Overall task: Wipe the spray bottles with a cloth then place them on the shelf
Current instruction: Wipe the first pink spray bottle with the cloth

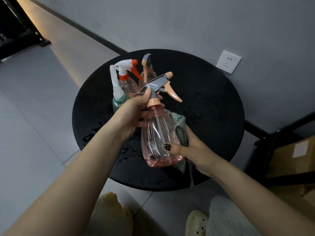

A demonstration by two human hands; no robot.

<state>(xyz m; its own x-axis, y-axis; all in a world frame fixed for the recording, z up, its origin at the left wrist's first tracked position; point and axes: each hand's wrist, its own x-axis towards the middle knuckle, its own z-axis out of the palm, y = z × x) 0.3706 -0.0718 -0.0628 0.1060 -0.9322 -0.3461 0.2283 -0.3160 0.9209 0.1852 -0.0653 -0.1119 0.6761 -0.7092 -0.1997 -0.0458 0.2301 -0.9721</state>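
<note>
Pink bottle [158, 133] held above the black table [213, 103] | left hand [134, 111] grip clamped on its neck | right hand [192, 150] grip presses cloth [180, 128] to its side | advice: turn bottle steadily, wipe top to base, avoid trigger.

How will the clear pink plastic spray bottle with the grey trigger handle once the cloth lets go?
The clear pink plastic spray bottle looks nearly empty, so probably light and top-heavy, apt to tip. Droplets on the round black table suggest slick walls. The left hand grips its neck; the right hand holds the green cloth against it.
</note>
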